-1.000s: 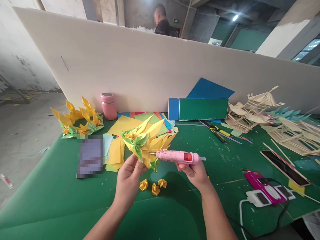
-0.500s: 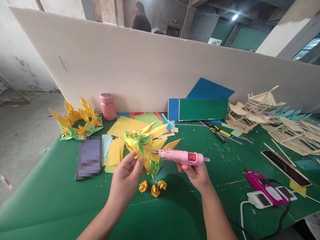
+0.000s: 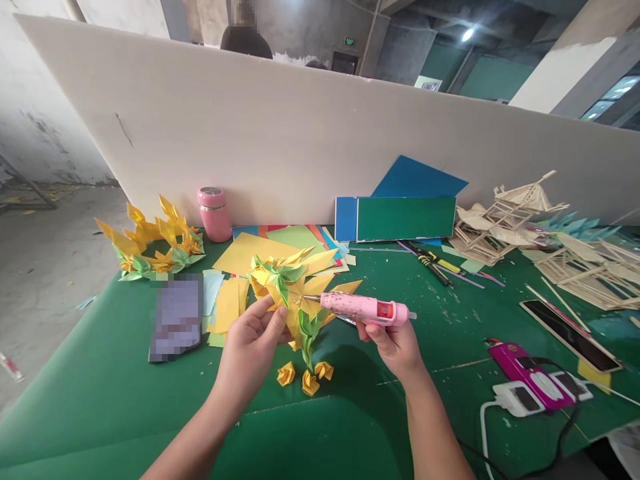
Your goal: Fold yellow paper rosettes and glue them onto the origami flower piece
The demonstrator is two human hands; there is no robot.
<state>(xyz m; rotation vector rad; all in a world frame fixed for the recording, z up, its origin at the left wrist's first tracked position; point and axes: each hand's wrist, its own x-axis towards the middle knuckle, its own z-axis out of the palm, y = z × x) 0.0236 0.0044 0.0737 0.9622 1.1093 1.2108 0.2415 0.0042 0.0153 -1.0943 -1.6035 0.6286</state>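
My left hand (image 3: 257,340) grips a folded-paper crown (image 3: 295,293) of yellow points with green paper leaves, thumb in front and the other fingers partly hidden behind. In my right hand (image 3: 393,343) is a pink glue gun (image 3: 363,308) with a clear glue stick poking out of its back end. The gun's metal nozzle points left, at the crown's yellow side between two green leaf clusters; whether it touches the paper I cannot tell. Just below the crown, three small folded yellow paper flowers (image 3: 310,383) lie on the green table (image 3: 320,443).
At the left stands a similar yellow paper crown (image 3: 157,243), near a pink flask (image 3: 215,215) and a blurred phone (image 3: 175,317). Behind lie coloured paper sheets (image 3: 250,252). At the right are wooden stick models (image 3: 493,227), another phone (image 3: 570,333) and a magenta power strip (image 3: 533,377) with cables.
The glue gun's back end has tipped slightly downward. The crown has turned a little in my left hand, its lower green leaves now facing me more. A person beyond the board has moved left.
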